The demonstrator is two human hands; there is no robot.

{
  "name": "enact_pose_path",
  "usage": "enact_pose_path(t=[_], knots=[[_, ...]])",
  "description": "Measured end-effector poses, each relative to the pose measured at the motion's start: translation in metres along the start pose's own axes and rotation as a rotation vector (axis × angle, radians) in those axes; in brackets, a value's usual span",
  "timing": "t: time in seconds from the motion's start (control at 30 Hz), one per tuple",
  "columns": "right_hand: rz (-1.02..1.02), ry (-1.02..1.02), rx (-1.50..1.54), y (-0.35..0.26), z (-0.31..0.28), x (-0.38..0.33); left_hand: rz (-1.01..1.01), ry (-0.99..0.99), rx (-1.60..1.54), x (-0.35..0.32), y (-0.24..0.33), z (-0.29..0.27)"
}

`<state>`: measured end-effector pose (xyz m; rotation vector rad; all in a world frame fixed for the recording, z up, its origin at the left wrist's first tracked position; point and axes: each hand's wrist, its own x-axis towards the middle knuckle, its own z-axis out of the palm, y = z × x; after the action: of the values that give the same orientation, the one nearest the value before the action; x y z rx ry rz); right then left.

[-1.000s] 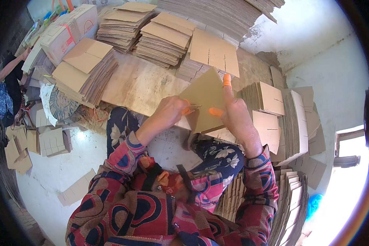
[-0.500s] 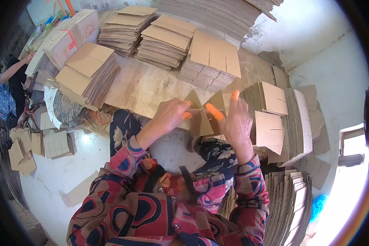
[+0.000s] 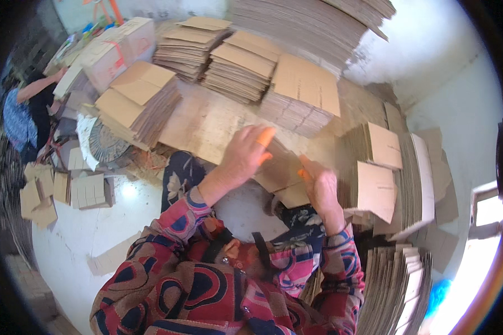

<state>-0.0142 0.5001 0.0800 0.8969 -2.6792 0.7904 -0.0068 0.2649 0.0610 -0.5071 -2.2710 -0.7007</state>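
Note:
Between my hands is a slotted cardboard divider (image 3: 284, 163), blurred by motion and lying flatter, over my lap at the table's near edge. My left hand (image 3: 241, 156) grips its upper left side, with orange finger covers on the thumb and a finger. At its right edge, my right hand (image 3: 321, 187) has closed finger and thumb, also with orange covers. A tan cardboard flap (image 3: 293, 196) shows at the lower end of the divider. How its pieces cross is not clear in the blur.
Stacks of slotted cardboard sheets (image 3: 302, 84) line the wooden table's (image 3: 193, 120) far side. More upright stacks (image 3: 374, 187) stand close on my right, others (image 3: 394, 290) below them. A white carton (image 3: 114, 53) and a person (image 3: 25, 117) are at the far left.
The divider, spread in a cross shape before, now looks folded flatter between my hands. My left hand has moved up and right; the right hand has lowered and its fingers have closed in.

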Motion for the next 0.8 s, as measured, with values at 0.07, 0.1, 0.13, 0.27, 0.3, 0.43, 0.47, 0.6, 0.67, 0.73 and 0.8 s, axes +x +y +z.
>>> enact_pose_path(t=[0.07,0.1,0.13,0.27,0.3,0.43,0.47,0.6,0.67,0.73,0.8], knots=[[0.046,-0.031,-0.052,-0.007,0.000,-0.002,0.148,-0.069,0.070,0.006,0.004,-0.005],[0.029,-0.020,-0.056,-0.008,0.003,-0.003,0.220,-0.106,0.105,0.009,0.005,-0.006],[0.013,-0.006,-0.065,-0.008,0.006,-0.005,0.208,-0.169,0.082,0.004,0.002,0.002],[-0.031,0.047,-0.044,-0.010,0.014,0.000,0.174,-0.403,0.017,0.001,-0.007,0.010],[-0.034,0.048,-0.029,-0.010,0.015,0.001,0.167,-0.458,0.003,0.004,-0.008,0.005],[-0.025,-0.109,-0.179,-0.027,0.003,-0.005,0.221,-0.579,-0.145,0.008,-0.015,-0.005],[-0.114,0.029,-0.277,-0.040,0.001,-0.007,0.256,-0.476,-0.198,0.006,-0.009,-0.019],[-0.208,0.421,-0.502,-0.078,-0.013,-0.025,0.307,-0.068,0.040,-0.005,0.001,-0.088],[-0.119,0.411,-0.495,-0.074,-0.008,-0.044,0.325,0.062,0.299,-0.012,-0.012,-0.122],[-0.037,0.381,-0.488,-0.063,0.003,-0.059,0.311,0.107,0.584,-0.018,-0.046,-0.142],[0.055,0.263,-0.453,-0.049,0.016,-0.080,0.215,0.071,0.820,-0.026,-0.096,-0.151]])
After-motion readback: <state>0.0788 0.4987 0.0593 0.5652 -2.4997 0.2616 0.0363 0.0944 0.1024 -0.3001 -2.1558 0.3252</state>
